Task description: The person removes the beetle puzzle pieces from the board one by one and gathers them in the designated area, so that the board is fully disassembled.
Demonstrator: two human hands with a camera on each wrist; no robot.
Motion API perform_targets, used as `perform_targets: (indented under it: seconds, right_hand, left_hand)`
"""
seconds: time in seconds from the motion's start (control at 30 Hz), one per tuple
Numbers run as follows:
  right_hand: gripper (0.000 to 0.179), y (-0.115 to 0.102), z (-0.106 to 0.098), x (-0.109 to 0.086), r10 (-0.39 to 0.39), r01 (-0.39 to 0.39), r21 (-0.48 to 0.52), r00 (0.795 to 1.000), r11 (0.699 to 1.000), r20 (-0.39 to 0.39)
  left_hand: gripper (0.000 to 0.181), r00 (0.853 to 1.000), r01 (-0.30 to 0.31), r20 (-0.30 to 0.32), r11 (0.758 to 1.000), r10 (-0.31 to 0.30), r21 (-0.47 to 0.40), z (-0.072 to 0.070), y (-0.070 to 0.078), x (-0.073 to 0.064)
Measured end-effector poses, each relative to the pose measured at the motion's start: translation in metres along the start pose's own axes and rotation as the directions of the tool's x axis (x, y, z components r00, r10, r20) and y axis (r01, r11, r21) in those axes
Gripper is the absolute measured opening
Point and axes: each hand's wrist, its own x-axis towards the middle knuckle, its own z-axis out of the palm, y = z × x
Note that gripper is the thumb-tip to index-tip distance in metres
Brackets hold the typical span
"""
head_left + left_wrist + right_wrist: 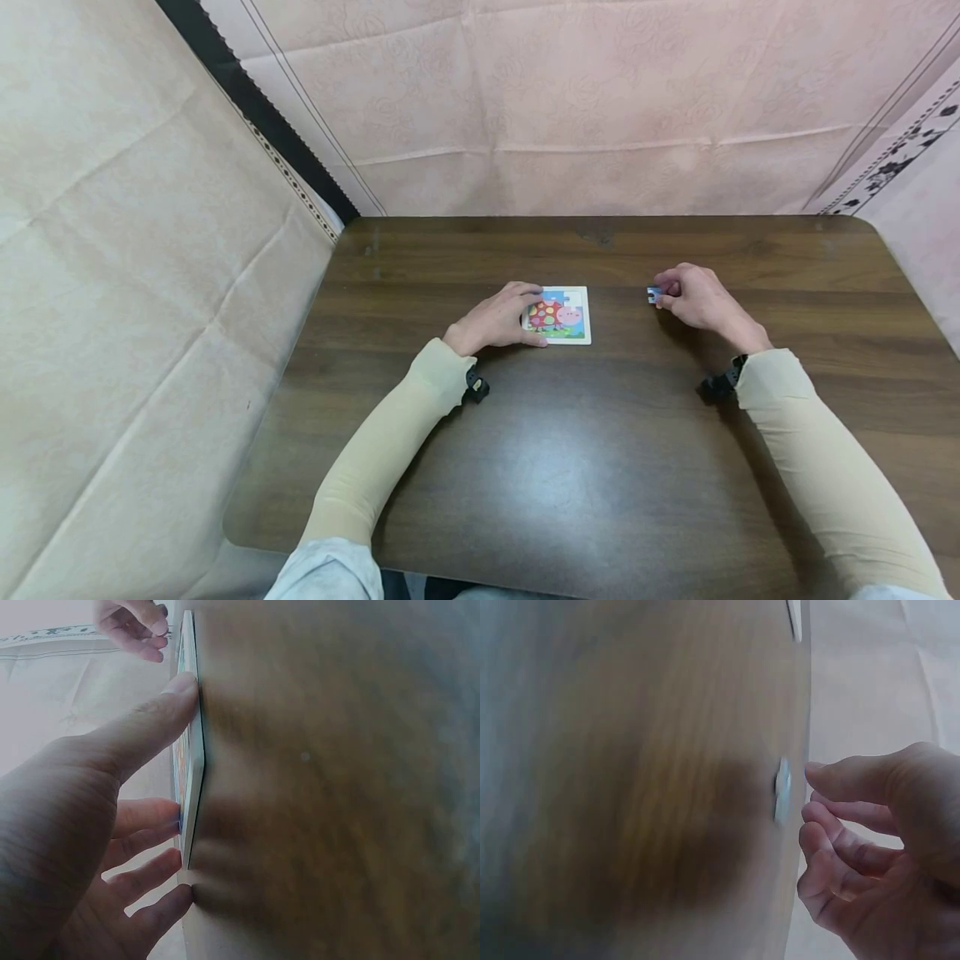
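A small framed jigsaw puzzle point(567, 315) with a cartoon pig picture lies flat on the table. Around its left side my left hand point(501, 317) holds it, the thumb at the near edge and the fingers at the far and left edges. In the left wrist view the tray's pale rim point(196, 769) runs between thumb and fingers. Further right, a loose blue and white puzzle piece point(653, 295) lies on the tabletop. My right hand point(700, 297) hovers over this piece with loosely bent fingers. The right wrist view shows a small gap between its fingertips and the piece point(782, 792).
The brown wooden table point(555, 450) has a far edge that meets a pale patterned cloth point(600, 108). Another cloth point(135, 292) hangs along the left side. Dark wrist cameras sit on both forearms, close above the table.
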Motion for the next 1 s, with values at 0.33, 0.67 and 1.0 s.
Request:
perform_targets:
  seconds: [0.33,0.67,1.0]
  right_hand:
    - [0.034,-0.035,0.027,0.006,-0.059,0.059,0.015,0.998,0.998,0.018]
    - [0.034,-0.066,0.052,0.021,-0.116,0.115,0.019,0.992,0.993,0.044]
    - [0.036,-0.075,0.060,0.023,-0.142,0.140,0.019,0.985,0.990,0.103]
  left_hand:
    - [0.088,1.000,0.001,0.004,1.000,-0.001,-0.005,0.000,-0.002,0.000]
    - [0.089,1.000,0.009,0.013,1.000,-0.008,-0.014,-0.002,-0.002,0.000]
    - [0.087,1.000,0.008,0.011,1.000,-0.008,-0.022,-0.001,-0.001,0.000]
